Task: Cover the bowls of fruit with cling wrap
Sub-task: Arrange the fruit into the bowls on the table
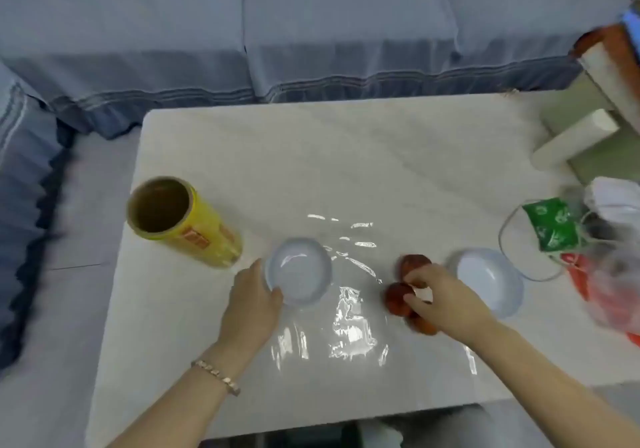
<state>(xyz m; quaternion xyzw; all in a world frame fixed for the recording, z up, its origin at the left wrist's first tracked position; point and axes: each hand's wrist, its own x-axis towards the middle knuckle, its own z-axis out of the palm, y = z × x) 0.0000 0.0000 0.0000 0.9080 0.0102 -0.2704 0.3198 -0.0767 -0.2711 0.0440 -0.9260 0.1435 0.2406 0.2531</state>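
Note:
Two pale blue bowls stand on the white table [346,157], both with nothing in them. My left hand [251,305] grips the near rim of the left bowl [299,269]. The right bowl [490,279] stands apart, just right of my right hand [438,300]. That hand closes on a cluster of red-orange fruit [398,297] lying on the table between the bowls. A loose sheet of cling wrap [349,330] lies flat and shiny on the table under and between my hands. The yellow cling wrap roll [183,222] stands at the left.
Plastic bags [609,292] and a green packet [550,222] crowd the table's right edge, with a white roll [575,139] behind them. A blue-covered sofa [311,32] runs along the far side of the table.

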